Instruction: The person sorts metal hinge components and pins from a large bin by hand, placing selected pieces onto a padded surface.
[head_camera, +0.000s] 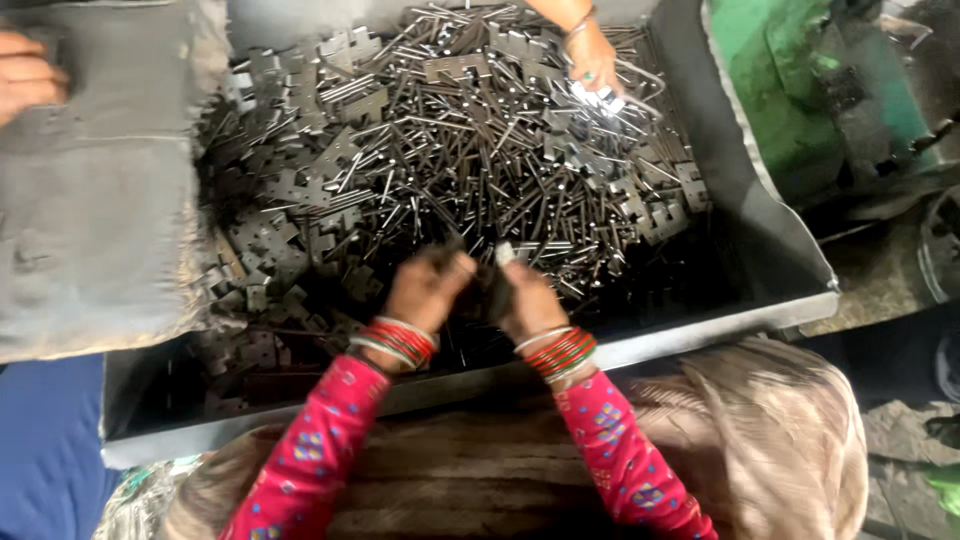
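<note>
The left hand (428, 288) and the right hand (528, 300) meet over the near part of a big metal tray (790, 300). Both hands are closed around a small dark metal part (490, 285), which they hold together between them, just above the pile. The picture is a little blurred here, so I cannot tell the exact shape of this part. A light tip (505, 253) shows above the right hand.

Each wrist carries red and green bangles (400, 343), and the sleeves (320, 440) are pink with small coloured patterns.

The tray is filled with a pile of metal pieces. There are many thin rods (480, 150) in the middle and flat notched plates (270, 240) more on the left side. The pieces lie crossed over each other in all directions.

At the far side of the tray, another person's hand (592, 62) touches the rods. On the far left, a 3rd hand (25, 80) rests on a grey cloth (90, 220) that covers the left edge of the tray. To the right of the tray stands a green machine (790, 90). A brown cloth (760, 430) lies on the person's lap, below the near rim of the tray.
</note>
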